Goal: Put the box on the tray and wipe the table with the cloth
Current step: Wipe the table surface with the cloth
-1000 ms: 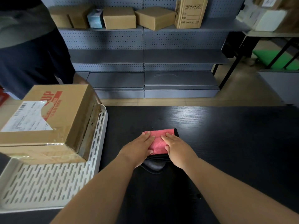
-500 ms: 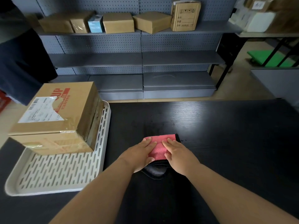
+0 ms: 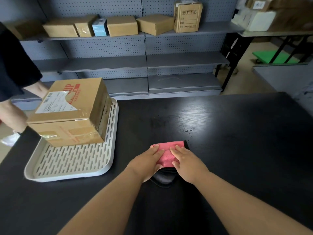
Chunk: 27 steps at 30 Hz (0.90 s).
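pink cloth (image 3: 166, 156) unmoved; box (image 3: 71, 114) stays on tray (image 3: 71, 161)

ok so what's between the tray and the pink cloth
Only bare black table lies between the perforated tray and the pink cloth; the head view shows nothing resting there. The left hand presses flat on the cloth's left side.

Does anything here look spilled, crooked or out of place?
A few small wet-looking specks lie on the table just beyond the cloth. The box sits at the far end of the tray, not centred.
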### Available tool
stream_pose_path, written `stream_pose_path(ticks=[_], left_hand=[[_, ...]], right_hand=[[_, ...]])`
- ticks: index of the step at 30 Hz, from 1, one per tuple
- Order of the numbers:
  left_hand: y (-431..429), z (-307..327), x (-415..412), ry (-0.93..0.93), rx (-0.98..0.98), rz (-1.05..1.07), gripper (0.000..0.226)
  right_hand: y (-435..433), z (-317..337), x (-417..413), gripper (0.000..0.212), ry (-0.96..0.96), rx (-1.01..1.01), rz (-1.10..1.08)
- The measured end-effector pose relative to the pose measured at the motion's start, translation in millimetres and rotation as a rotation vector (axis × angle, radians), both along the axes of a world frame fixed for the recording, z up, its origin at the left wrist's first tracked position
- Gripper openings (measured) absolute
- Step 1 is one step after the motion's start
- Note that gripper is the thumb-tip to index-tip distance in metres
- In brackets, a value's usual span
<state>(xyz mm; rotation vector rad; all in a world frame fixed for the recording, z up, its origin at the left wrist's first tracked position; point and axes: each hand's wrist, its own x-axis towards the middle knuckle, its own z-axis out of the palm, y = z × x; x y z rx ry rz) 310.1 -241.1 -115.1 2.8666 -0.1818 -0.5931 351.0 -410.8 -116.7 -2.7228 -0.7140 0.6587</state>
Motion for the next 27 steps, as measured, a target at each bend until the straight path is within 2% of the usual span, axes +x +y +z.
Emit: stream_pose_path(ticks=[20, 27], left_hand=[[-86, 3, -82, 0.005, 0.037, 0.029, 0.061], [-113, 4, -87, 0.029, 0.079, 0.043, 0.059]], right_hand=[[-81, 2, -81, 0.056, 0.003, -0.013, 0.012], [-104, 5, -87, 0.056, 0.026, -0.037, 0.028]])
